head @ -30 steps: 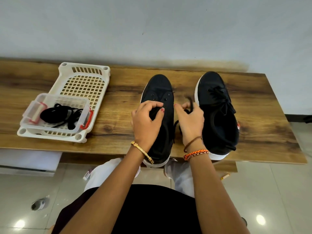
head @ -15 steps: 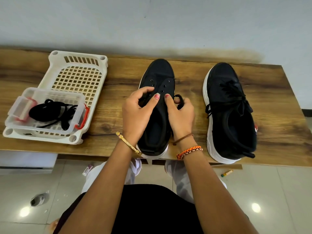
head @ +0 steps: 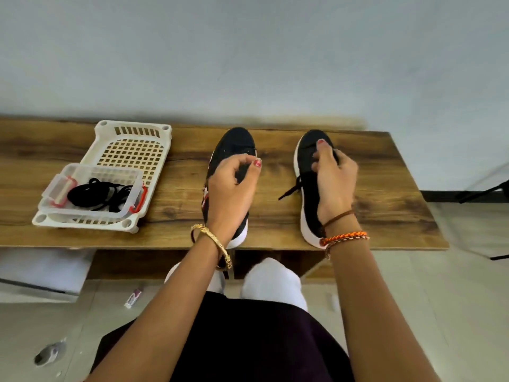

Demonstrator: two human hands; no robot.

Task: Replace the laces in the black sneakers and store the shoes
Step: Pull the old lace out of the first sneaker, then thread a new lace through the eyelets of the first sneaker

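Observation:
Two black sneakers with white soles stand side by side, toes to the wall, on a wooden bench (head: 179, 177). The left sneaker (head: 234, 143) shows bare eyelets with no lace. My left hand (head: 234, 188) lies over it, fingers curled on its upper. The right sneaker (head: 308, 194) is laced, and one lace end (head: 289, 192) trails out to its left. My right hand (head: 334, 177) covers its lacing, fingers curled into the laces near the toe. Spare black laces (head: 93, 193) lie in a clear box (head: 55, 186).
The clear box with red latches sits in the near end of a white slotted basket (head: 132, 150) on the bench's left. A wall stands right behind the bench. My knees are under the front edge. A small tube (head: 134, 297) lies on the tiled floor.
My right hand has left the left sneaker and moved right onto the laced right sneaker. My left hand stays on the left sneaker. The head view has pulled back.

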